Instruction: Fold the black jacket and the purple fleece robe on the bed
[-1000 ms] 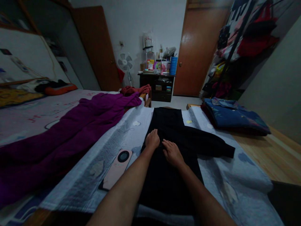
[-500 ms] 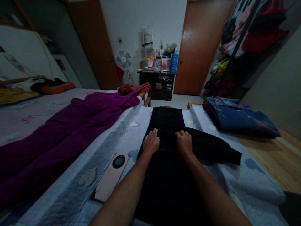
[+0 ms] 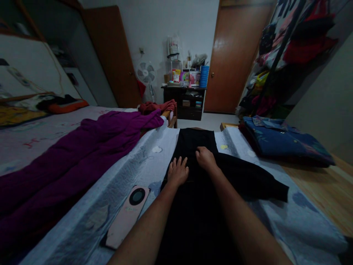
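Observation:
A black long-sleeved garment (image 3: 197, 206) lies lengthwise on the pale blue bed cover (image 3: 143, 162), one sleeve (image 3: 253, 175) stretched to the right. My left hand (image 3: 178, 172) rests flat on its left part, fingers spread. Higher up and near the middle of the cloth, my right hand (image 3: 206, 158) is closed, its fingers curled under against the fabric; what they pinch, if anything, is hidden. Left of my left forearm lies a pink phone (image 3: 128, 217) with a round dark camera ring.
A purple garment (image 3: 91, 147) spreads over the bed at left. On a wooden surface (image 3: 311, 176) at right lies a folded blue denim garment (image 3: 286, 138). Farther back are a fan (image 3: 146, 72), a dark cabinet (image 3: 183, 101) and a brown door (image 3: 234, 59).
My right hand has moved left and slightly up across the black garment. The fingers of my left hand have spread wider. The view has shifted slightly.

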`<state>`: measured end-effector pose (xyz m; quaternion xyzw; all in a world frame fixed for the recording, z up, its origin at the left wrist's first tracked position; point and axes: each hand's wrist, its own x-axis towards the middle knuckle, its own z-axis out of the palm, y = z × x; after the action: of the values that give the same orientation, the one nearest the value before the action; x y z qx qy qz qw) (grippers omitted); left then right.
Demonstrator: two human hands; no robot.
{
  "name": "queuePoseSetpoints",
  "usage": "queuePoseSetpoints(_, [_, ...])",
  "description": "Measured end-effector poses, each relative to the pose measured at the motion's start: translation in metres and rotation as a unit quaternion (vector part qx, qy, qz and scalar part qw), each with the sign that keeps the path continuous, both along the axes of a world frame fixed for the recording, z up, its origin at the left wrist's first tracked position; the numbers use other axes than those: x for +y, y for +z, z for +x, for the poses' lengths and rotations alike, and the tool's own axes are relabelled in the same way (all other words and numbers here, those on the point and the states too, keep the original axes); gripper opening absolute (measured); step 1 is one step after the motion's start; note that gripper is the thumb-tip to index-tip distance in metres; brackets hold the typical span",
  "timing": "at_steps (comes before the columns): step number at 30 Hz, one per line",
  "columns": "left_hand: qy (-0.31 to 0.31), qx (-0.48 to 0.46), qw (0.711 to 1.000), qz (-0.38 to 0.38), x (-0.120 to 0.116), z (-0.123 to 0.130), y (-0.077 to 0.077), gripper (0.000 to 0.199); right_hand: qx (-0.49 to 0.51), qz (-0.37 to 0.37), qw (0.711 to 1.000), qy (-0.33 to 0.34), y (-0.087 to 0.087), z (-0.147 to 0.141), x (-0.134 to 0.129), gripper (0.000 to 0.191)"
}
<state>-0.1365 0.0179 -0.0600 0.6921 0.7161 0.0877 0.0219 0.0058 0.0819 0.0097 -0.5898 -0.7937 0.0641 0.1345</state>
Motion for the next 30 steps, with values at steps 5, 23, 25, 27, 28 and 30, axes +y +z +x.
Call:
queuePoseSetpoints(5, [0.017, -0.029, 0.999, -0.023, 0.002, 0.0, -0.002, 0.06, -0.024, 0.01, 1.0, 0.009, -0.046, -0.024, 0.003, 0.045])
queuePoseSetpoints(23, [0.017, -0.19, 0.98, 0.061, 0.153, -0.01, -0.004, 0.049, -0.033, 0.059, 0.998, -0.002, -0.066, -0.026, 0.001, 0.047])
queuePoseSetpoints(25, [0.009, -0.172, 0.984, 0.048, 0.158, -0.01, -0.013, 0.049, -0.036, 0.053, 0.998, -0.001, -0.066, -0.026, 0.001, 0.047])
queuePoseSetpoints(27, [0.011, -0.156, 0.987, 0.037, 0.165, -0.009, -0.018, 0.052, -0.036, 0.049, 0.998, 0.0, -0.065, -0.026, 0.001, 0.047])
queuePoseSetpoints(28, [0.014, -0.148, 0.988, 0.032, 0.168, -0.01, -0.02, 0.054, -0.035, 0.047, 0.998, 0.0, -0.065, -0.026, 0.001, 0.047])
queuePoseSetpoints(30, [0.022, -0.122, 0.992, 0.026, 0.176, -0.01, -0.02, 0.056, -0.031, 0.045, 0.999, -0.003, -0.064, -0.026, 0.0, 0.047])
